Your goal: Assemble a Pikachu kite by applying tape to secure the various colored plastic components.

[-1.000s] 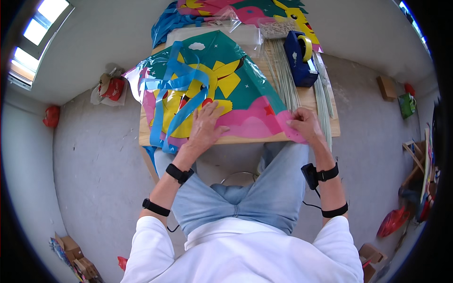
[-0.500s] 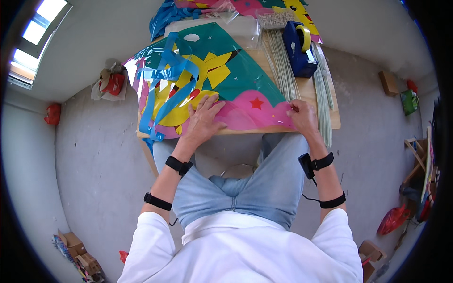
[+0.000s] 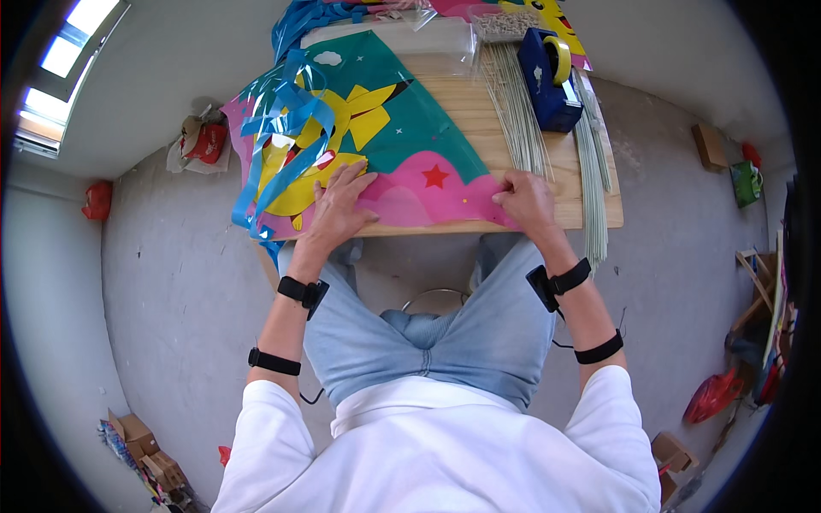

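Kite sheet (image 3: 402,162), teal, pink, yellow: flat on table (image 3: 547,214), upper centre. Left hand (image 3: 338,205) spread flat, pressing; right hand (image 3: 526,201) pinching lower right edge. Step: smoothing. Next likely needs stick (image 3: 513,128).

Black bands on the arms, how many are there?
4. Left wrist band, left forearm band, right wrist band, right forearm band. The sleeves could hide more.
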Motion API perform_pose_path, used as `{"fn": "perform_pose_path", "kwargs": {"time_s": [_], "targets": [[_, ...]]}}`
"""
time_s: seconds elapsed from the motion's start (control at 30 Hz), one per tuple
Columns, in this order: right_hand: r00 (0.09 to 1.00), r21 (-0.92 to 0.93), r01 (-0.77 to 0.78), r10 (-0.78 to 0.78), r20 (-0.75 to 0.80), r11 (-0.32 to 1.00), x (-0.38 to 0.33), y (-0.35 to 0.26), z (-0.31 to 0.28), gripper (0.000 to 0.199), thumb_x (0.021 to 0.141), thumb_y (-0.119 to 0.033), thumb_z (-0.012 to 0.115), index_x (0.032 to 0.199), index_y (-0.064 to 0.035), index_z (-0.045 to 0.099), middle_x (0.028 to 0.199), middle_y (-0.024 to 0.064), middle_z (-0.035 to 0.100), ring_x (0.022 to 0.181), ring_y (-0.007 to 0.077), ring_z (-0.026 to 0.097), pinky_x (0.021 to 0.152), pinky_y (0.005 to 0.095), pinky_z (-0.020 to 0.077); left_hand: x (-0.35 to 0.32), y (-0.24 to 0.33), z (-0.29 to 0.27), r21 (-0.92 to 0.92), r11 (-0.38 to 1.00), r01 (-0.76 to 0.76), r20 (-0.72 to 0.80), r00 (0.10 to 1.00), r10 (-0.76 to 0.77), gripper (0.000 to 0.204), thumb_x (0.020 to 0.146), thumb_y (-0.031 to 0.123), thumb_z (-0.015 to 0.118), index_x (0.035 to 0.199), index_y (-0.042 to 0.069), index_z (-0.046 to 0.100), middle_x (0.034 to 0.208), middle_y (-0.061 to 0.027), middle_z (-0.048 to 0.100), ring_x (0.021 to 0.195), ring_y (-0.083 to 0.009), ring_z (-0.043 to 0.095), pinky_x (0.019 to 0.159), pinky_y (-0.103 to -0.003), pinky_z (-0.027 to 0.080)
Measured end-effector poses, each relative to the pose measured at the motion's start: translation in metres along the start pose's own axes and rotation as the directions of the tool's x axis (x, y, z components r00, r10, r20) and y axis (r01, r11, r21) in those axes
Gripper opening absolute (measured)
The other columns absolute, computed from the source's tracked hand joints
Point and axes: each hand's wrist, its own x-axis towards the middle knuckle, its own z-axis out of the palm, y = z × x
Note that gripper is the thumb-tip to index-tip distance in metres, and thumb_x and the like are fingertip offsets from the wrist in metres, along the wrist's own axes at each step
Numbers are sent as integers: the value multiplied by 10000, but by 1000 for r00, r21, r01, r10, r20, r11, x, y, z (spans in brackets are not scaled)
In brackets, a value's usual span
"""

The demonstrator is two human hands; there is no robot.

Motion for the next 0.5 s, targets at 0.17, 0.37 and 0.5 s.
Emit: {"fn": "perform_pose_path", "kwargs": {"time_s": [0.17, 0.37, 0.5], "targets": [[979, -86, 95, -108, -170, 992, -2, -2, 9, 173, 659, -178, 740, 707, -58, 625, 726, 140, 639, 766, 327, 641, 670, 419, 499, 0, 25, 8, -63, 994, -85, -23, 996, 84, 654, 711, 190, 780, 1322, 174, 545, 1474, -64, 393, 1397, -290, 295, 1107, -642, 185], [991, -170, 45, -66, -120, 984, -8, -10, 11, 193, 689, -199, 737, 754, -61, 617, 758, 139, 636, 776, 345, 632, 682, 435, 488, -4, 53, 40, -19, 969, -247, 13, 969, 247, 628, 724, 221, 763, 1312, 168, 550, 1478, -71, 364, 1402, -317, 266, 1093, -649, 201], [999, -158, 6, -13, -42, 987, -21, 1, 2, 195, 710, -196, 730, 780, -57, 612, 784, 150, 641, 798, 355, 631, 712, 448, 485, -1, 59, 42, -18, 970, -243, 1, 970, 243, 641, 723, 223, 765, 1322, 183, 540, 1477, -74, 360, 1403, -314, 260, 1090, -647, 213]]}}
